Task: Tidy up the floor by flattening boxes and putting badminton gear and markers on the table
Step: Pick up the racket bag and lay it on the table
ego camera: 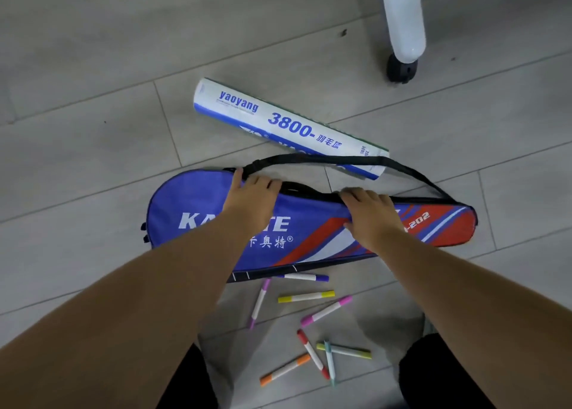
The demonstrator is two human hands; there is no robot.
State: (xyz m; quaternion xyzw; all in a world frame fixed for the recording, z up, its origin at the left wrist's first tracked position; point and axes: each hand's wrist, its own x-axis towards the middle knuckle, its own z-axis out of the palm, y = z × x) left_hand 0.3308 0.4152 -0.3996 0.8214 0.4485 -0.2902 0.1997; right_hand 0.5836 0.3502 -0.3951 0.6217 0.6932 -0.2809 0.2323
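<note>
Your left hand (253,192) has its fingers curled over the top edge of the racket bag (198,201), which lies flat on the floor (77,114). Your right hand (368,213) pinches the same edge further right. The cloth looks soft, light and likely to sag, so lift with hands spread wide.

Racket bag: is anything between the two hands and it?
No. The left hand and right hand grip the far edge of the racket bag. Only its black strap lies over the shuttlecock tube, which should not block lifting.
</note>
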